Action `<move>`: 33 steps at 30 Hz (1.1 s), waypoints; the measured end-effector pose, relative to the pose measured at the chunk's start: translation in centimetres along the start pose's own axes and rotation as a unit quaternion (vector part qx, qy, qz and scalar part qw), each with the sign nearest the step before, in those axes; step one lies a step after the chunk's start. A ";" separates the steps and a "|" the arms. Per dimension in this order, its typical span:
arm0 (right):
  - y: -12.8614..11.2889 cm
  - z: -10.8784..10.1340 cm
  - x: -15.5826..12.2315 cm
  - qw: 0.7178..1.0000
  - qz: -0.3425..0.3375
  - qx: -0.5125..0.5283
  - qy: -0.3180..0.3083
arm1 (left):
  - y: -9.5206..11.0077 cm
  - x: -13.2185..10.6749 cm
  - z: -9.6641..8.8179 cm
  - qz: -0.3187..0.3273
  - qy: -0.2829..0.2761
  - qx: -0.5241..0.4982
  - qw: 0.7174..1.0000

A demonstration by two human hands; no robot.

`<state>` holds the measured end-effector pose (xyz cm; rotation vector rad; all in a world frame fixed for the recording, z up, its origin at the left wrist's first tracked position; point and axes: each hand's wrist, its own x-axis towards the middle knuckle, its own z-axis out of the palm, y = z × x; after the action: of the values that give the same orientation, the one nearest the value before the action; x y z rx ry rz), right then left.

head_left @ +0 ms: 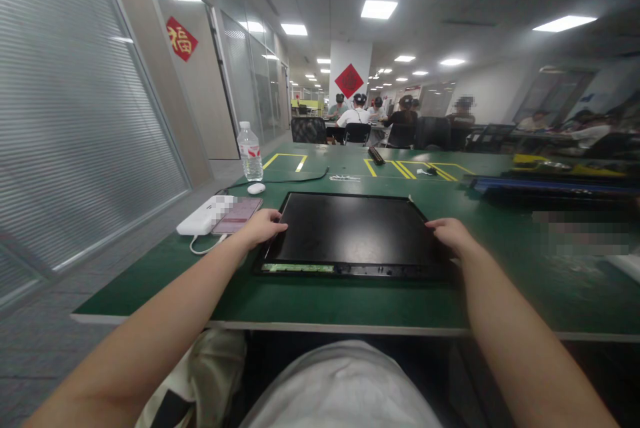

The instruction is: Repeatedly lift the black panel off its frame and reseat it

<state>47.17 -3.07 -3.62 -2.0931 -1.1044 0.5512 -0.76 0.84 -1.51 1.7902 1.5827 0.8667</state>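
A black LCD screen panel (pixel 355 228) faces up on the green table in front of me. Along its near edge runs a strip with a green circuit board (pixel 299 268) on the left part. My left hand (pixel 264 227) is closed on the panel's left side, thumb on the upper face. On the opposite side my right hand (pixel 451 233) pinches the right edge between thumb and fingers. The undersides of the fingers are partly hidden. Whether the panel rests flat or is slightly lifted I cannot tell.
Left of the panel are a phone (pixel 239 216), a white power bank (pixel 204 215) with a cable, a small white case (pixel 256 189) and a water bottle (pixel 251 153). Long dark and blue parts (pixel 545 185) lie at right. Several people sit at tables farther back.
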 end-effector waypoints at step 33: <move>0.7 0.3 0.8 1.000 -0.009 0.009 0.015 | -0.2 0.1 -0.1 0.021 0.018 0.004 1.000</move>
<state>47.76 -2.60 -4.42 -2.0676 -1.0964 0.5190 -0.94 0.98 -1.56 1.8289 1.5789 0.9175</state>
